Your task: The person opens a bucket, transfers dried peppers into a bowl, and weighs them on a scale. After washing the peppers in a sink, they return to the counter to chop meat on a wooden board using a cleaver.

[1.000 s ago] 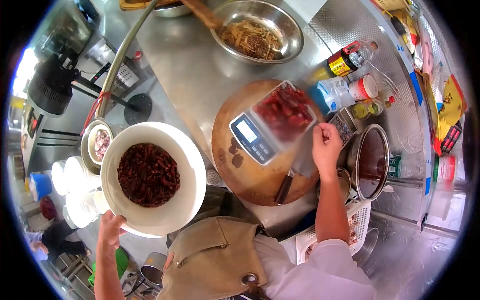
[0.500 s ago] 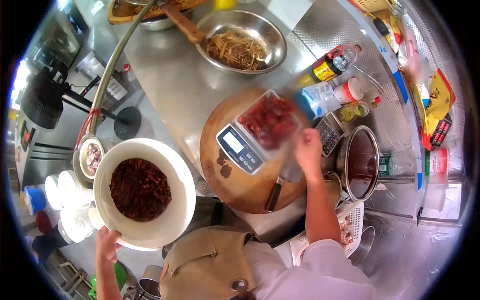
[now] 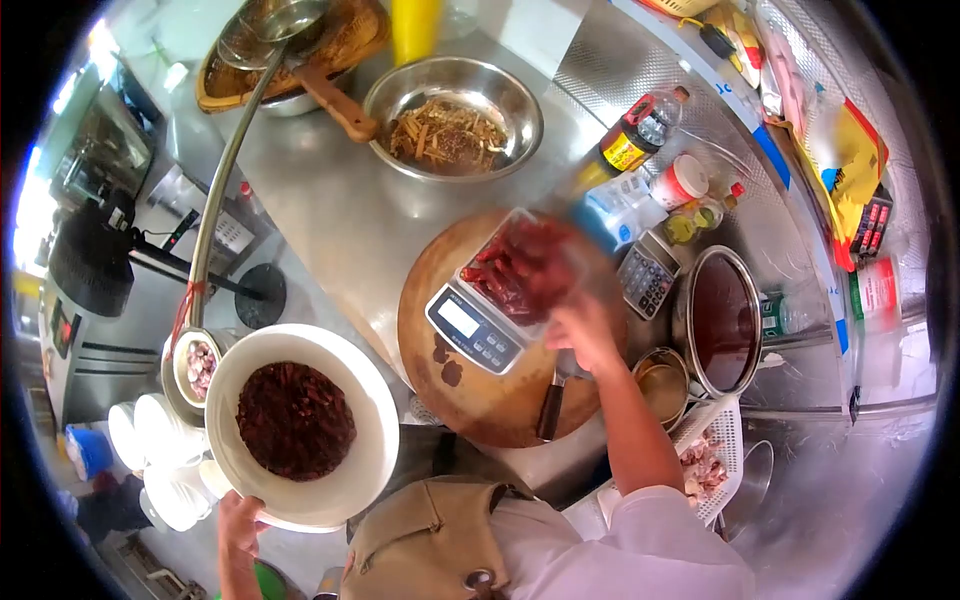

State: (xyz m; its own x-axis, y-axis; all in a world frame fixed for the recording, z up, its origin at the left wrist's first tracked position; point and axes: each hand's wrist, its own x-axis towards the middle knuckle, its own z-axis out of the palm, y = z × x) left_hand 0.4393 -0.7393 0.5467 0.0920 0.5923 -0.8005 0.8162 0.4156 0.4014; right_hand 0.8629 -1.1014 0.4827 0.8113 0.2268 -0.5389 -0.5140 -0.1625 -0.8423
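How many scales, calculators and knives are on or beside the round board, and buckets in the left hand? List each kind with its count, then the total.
Scale: 1
Calculator: 1
Knife: 1
White bucket in the left hand: 1
Total: 4

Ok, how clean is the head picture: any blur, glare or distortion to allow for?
Head view: the right hand and the red chilies are motion-blurred; the scale has a washed-out display, digits unreadable; the white tubs are overexposed; the bucket looks fairly sharp; the wide lens bends things towards the edges, with black corners.
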